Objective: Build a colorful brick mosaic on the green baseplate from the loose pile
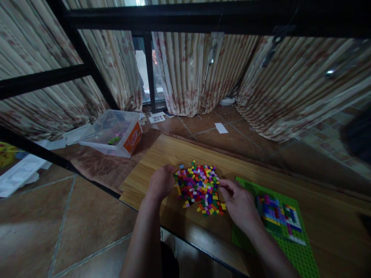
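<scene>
A loose pile of small, many-coloured toy bricks (198, 185) lies on the wooden tabletop. My left hand (162, 181) is at the pile's left edge, its fingers curled inward; whatever they may hold is hidden. At the right edge, my right hand (239, 200) touches or nearly touches the bricks. Its index finger stretches toward them with the thumb a little apart, and no brick shows between them. Just right of that hand is a green studded baseplate (305, 247), partly covered by my forearm. Rows of coloured bricks (275, 212) sit on it.
The wooden table (162, 148) runs off to the right. Beyond its left end, a clear plastic bin (108, 123) with an orange label holds some bricks. Papers (221, 128) lie on the tiled floor near striped curtains (185, 77). Dark bars (174, 19) cross the upper view.
</scene>
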{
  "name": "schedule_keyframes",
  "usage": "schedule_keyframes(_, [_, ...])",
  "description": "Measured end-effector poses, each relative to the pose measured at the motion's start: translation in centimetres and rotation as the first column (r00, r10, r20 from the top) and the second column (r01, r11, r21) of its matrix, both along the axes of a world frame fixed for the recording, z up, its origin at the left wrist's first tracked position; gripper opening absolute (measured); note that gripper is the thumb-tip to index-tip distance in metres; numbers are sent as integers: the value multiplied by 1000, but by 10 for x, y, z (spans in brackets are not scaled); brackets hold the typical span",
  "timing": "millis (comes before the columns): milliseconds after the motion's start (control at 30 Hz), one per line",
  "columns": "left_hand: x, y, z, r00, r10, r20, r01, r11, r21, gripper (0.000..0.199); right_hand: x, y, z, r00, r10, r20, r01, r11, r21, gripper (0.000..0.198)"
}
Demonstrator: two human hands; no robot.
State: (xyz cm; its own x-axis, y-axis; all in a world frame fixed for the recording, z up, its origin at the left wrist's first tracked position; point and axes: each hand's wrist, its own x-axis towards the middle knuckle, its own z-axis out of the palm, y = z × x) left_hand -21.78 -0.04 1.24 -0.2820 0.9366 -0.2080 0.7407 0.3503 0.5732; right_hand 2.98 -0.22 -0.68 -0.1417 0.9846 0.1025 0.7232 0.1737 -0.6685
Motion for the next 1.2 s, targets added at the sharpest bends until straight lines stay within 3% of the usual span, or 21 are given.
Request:
schedule_keyframes(200, [-1,-2,2,999,26,21,-27,1000,16,28,-40,9,15,983,185,-15,-184,982,33,27])
schedule_keyframes(467, [-1,-3,5,1000,25,6,-25,1000,2,28,-90,45,22,856,400,326,-410,911,-42,29])
schedule_keyframes(600, [-1,-4,7,999,35,-3,-35,999,-5,28,-97,55,20,777,495,388,-492,863,-114,34])
schedule_keyframes(1000, [0,-5,9,998,53,44,-54,998,27,26,-92,65,10,897,437,70,-424,893,-149,12])
schedule_keyframes(1067, [-1,-4,10,995,51,83,-55,997,49,25,-88,66,10,912,410,-9,-406,899,-163,5])
schedule_keyframes(1200, [1,-4,12,955,-62,291,10,984,178,27,-76,60,18,922,290,-257,-343,919,-194,20])
